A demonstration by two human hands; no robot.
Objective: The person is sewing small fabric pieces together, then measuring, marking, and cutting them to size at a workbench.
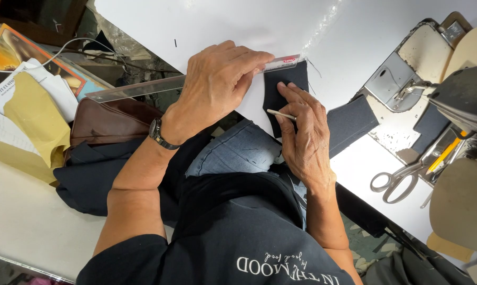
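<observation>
The dark cloth (280, 92) lies flat at the table (206, 21) edge, soft and limp (likely to shift unless pinned). The left hand (217, 84) presses a clear ruler (143, 88) across its top, fingers spread; the right hand (301, 132) pinches one chalk stick (280, 114). One pair of scissors (399, 177) lies well apart.

A small piece of dark cloth (286, 92) lies flat on the white table, right at the near edge. It is dark navy, almost black, and shaped like a short strip with straight sides. A long clear ruler (143, 87) lies across its top edge. The ruler is see-through, has a red mark near one end, and sticks out far past the table on the other side. A thin white chalk stick (280, 113) rests on the cloth, lying almost flat.
</observation>
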